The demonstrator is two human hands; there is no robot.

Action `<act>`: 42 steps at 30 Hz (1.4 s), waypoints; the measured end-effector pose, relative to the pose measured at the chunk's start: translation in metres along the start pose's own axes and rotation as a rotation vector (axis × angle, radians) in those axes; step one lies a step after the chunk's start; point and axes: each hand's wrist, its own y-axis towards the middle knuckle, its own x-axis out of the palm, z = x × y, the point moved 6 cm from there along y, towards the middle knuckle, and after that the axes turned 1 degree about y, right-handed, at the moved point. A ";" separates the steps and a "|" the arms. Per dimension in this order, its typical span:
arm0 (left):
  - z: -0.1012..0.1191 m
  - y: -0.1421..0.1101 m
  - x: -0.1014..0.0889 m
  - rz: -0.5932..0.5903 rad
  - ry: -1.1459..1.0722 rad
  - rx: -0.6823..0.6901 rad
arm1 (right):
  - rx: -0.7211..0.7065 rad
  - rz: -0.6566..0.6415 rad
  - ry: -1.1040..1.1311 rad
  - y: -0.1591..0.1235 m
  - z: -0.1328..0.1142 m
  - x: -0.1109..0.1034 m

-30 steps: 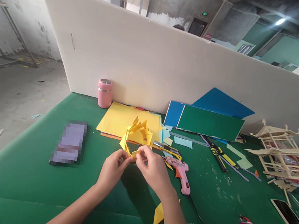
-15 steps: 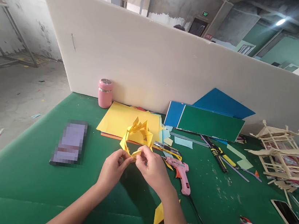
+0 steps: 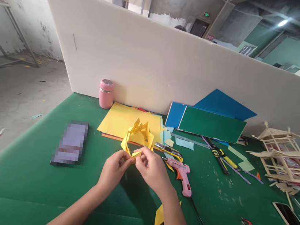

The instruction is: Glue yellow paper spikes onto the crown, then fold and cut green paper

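Note:
A ring of folded yellow paper pieces, like a paper crown, is held up at the middle of the green table. My left hand pinches its near left edge between thumb and fingers. On the near right, my right hand is closed on a small folded yellow flap of the same ring. The two sets of fingertips almost meet. Partly hidden by my right forearm, a loose folded yellow paper piece lies on the table.
A pink glue gun and a utility knife lie right of my hands. Yellow paper sheets are stacked behind, near a pink flask. A phone lies left. Wooden stick models stand far right; a white board rises behind.
My hands stay on the paper ring in nearly the same place. The flap at my right fingertips has tilted slightly. The whole view has shifted a little.

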 end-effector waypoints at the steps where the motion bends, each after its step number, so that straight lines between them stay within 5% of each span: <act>1: 0.000 0.000 0.000 0.000 0.000 0.001 | 0.001 0.001 0.008 0.000 0.000 0.000; 42: 0.002 -0.002 -0.002 -0.002 0.011 0.046 | 0.060 -0.019 0.163 0.000 0.006 0.000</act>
